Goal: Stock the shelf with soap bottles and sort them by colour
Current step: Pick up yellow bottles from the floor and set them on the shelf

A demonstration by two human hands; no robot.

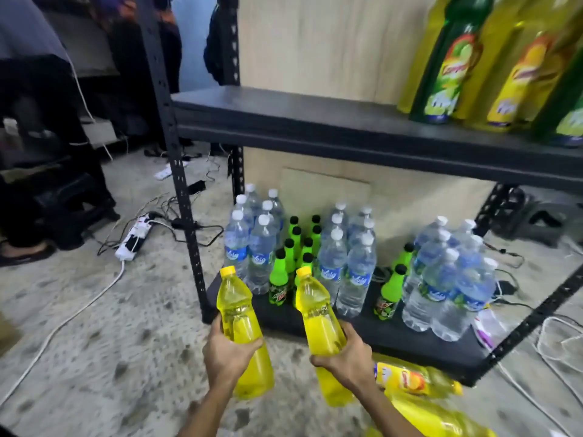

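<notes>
My left hand [227, 351] grips one yellow soap bottle [237, 313] around its middle, cap up. My right hand [347, 357] grips a second yellow soap bottle [318, 323] the same way. Both bottles hang above the floor in front of the black shelf unit's bottom board [394, 335]. On the middle shelf [299, 118], at the far right, green soap bottles [448, 67] and yellow soap bottles [523, 80] stand mixed together. More yellow soap bottles [413, 378] lie on the floor at my lower right.
Water bottles [350, 272] and small green soda bottles [280, 279] crowd the bottom board. A black upright post [179, 171] stands left of my hands. A power strip [134, 238] and cables trail over the concrete floor. A person's sleeve and legs [34, 99] are at left.
</notes>
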